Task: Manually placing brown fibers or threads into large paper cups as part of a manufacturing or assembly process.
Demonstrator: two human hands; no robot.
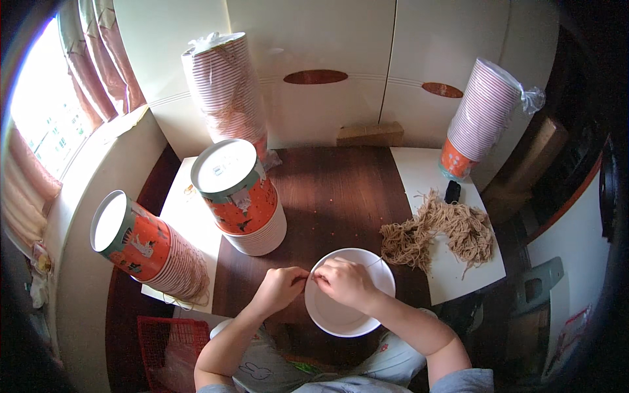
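A white paper bucket (341, 321) stands open end up in front of me, close to my lap. At its left rim my left hand (283, 288) is closed in a pinch; what lies between the fingertips is too small to make out. My right hand (344, 281) reaches over the bucket's mouth, its fingertips pinched near the same spot on the rim, almost meeting the left. A thin pale cord (376, 262) trails from the right hand toward the right edge of the bucket. The bucket's inside is partly covered by the right hand and forearm.
Beyond the left hand, upside-down orange-and-white buckets form a stack (239, 203), with another corded stack (147, 245) farther left. Wrapped bucket stacks (223, 85) (481, 111) stand at the back. Tan cords (445, 229) lie in a heap at right. A red basket (171, 347) sits lower left.
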